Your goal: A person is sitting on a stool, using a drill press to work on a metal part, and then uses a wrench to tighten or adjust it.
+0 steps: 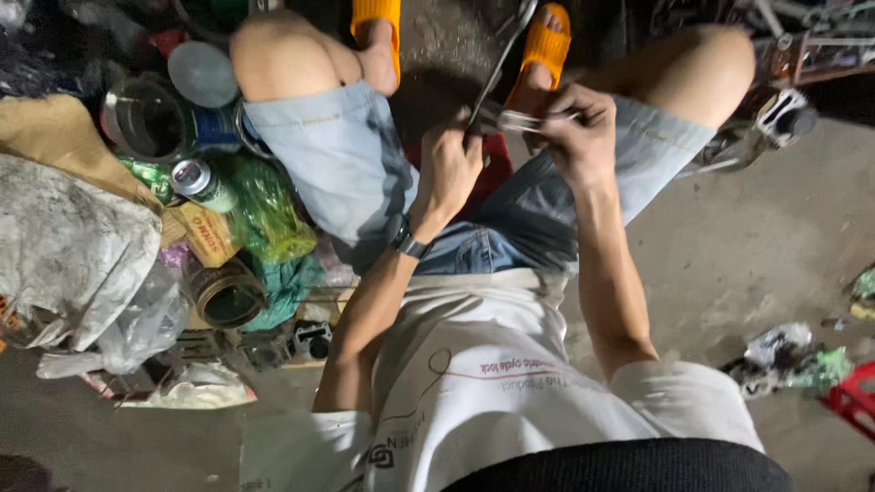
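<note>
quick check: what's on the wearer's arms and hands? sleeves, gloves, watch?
Both hands are bare, no gloves. The left hand has a dark watch on its wrist; the right hand and its wrist carry nothing. Forearms are uncovered: short white T-shirt sleeves with some dark and red print on the shirt.

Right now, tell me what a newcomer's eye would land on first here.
At top centre, the left hand and right hand meet between the knees, both gripping a thin metal tool that slants up toward the bright orange sandals. To the left lies a heap of clutter: an open metal tin, a drink can and a green plastic bag.
</note>
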